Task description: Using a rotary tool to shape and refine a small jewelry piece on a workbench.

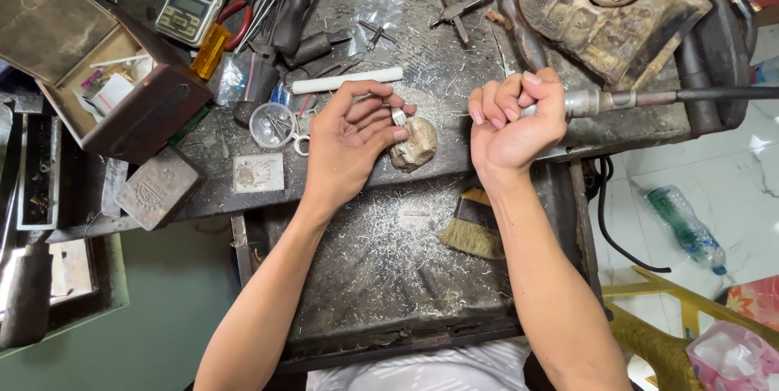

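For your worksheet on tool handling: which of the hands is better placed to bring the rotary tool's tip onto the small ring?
Probably the right hand: it grips the rotary handpiece. The left hand pinches the ring by the worn peg, so it steadies.

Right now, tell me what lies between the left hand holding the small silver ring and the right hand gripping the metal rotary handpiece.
In the head view, only bare, filing-dusted bench separates the left hand and right hand. The worn wooden bench peg sits just below the small silver ring.

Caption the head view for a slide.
Left hand pinches a ring over the bench peg; right hand grips a rotary handpiece.
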